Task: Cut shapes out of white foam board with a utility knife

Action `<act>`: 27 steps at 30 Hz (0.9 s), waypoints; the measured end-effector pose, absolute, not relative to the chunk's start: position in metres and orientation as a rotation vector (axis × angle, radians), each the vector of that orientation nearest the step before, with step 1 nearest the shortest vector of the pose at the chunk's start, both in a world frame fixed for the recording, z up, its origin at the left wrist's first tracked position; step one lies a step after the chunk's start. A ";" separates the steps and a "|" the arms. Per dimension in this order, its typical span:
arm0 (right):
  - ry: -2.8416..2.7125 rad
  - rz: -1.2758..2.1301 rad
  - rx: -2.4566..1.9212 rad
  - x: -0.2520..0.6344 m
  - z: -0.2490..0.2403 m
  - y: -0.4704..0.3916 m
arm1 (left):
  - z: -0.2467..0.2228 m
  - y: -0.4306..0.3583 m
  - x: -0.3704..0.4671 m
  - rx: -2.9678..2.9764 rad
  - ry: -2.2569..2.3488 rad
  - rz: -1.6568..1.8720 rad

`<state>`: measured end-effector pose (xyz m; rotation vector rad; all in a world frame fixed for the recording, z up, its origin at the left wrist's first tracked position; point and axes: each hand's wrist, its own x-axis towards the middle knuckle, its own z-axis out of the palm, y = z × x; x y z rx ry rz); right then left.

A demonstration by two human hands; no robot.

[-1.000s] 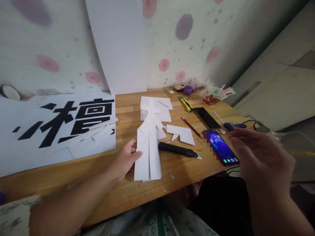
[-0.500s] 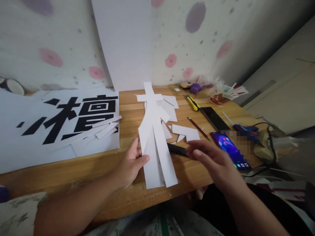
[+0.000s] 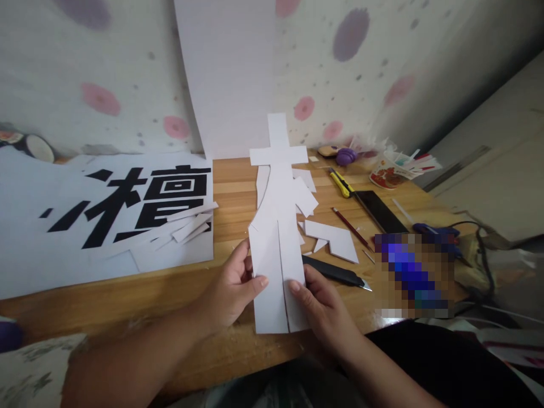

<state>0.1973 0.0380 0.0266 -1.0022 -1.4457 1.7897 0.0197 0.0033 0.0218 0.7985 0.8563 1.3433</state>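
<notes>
Between my hands, tilted up over the wooden table, is a white foam-board cutout (image 3: 280, 187) with a cross-shaped top and a long lower part split by a slit. My left hand (image 3: 238, 283) pinches its lower left edge, thumb on the front face. On the lower right edge, my right hand (image 3: 327, 300) grips the strip beyond the slit, thumb also in front. A black craft knife (image 3: 335, 271) with its blade out lies just behind my right hand. Loose white offcuts (image 3: 334, 237) lie on the table beyond the cutout, which partly hides some of them.
A sheet printed with a black character (image 3: 148, 198) lies at left, with thin white strips (image 3: 191, 226) on it. At right are a pencil (image 3: 351, 226), a yellow cutter (image 3: 341, 182), a dark phone (image 3: 380, 211), a paper tub (image 3: 386, 170), a blue glue gun (image 3: 437, 232) and a pixelated patch.
My right hand has moved left from near the craft knife and now grips the cutout's right strip. The slit has narrowed, and the cutout stands more upright. The camera view has shifted slightly.
</notes>
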 end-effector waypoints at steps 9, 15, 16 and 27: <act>-1.341 1.680 -1.058 0.195 0.020 0.030 | 0.022 -0.002 0.021 0.729 0.810 1.252; -1.391 1.586 -1.131 0.198 0.014 0.028 | 0.031 -0.006 0.024 0.605 0.794 1.183; -1.410 1.568 -1.141 0.198 0.013 0.027 | 0.032 -0.006 0.025 0.591 0.802 1.163; -1.399 1.600 -1.086 0.201 0.022 0.024 | 0.031 -0.004 0.025 0.831 1.088 1.160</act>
